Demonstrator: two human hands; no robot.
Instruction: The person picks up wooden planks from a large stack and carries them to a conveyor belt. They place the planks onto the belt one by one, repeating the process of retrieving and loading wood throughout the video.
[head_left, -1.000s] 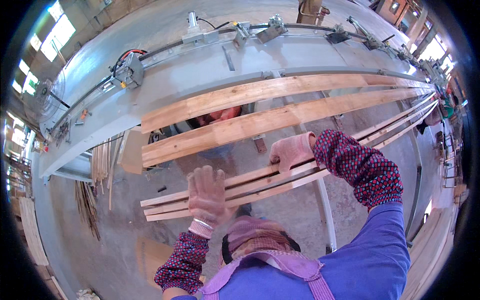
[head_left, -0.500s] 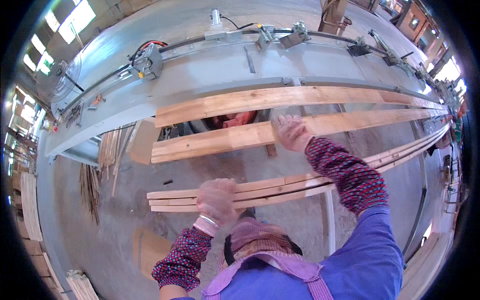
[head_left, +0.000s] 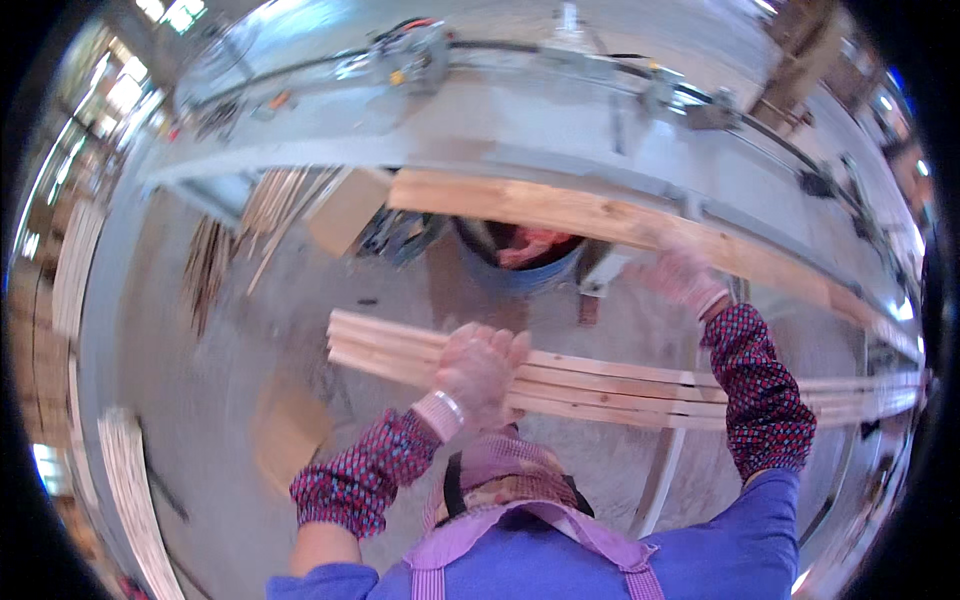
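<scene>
- Left hand (head_left: pixel 478 375) — gloved, grasping the bundle of wooden strips (head_left: pixel 600 382) toward its left end, fingers curled over the far edge.
- Strips: several narrow lengths side by side, packed close; they run from in front of the body off to the right, past the right sleeve (head_left: pixel 760 390), which crosses above them.
- Right hand (head_left: pixel 680 277) — gloved, motion-blurred, at the near edge of the wide wooden board (head_left: pixel 520 200); cannot tell if it grips or even touches it.
- Board lies beyond the strips, along the near side of the pale metal bench (head_left: pixel 540 120), slanting down to the right.
- Metal clamp unit (head_left: pixel 412 58) on the bench's far rail, blurred.
- Under the board: blue tub (head_left: pixel 530 278) with reddish stuff inside; cardboard box (head_left: pixel 348 212) to its left, thin sticks (head_left: pixel 275 205) beside that.
- Flat cardboard piece (head_left: pixel 288 430) on the floor, left of the left hand.
- Metal support leg (head_left: pixel 660 480) below the strips.
</scene>
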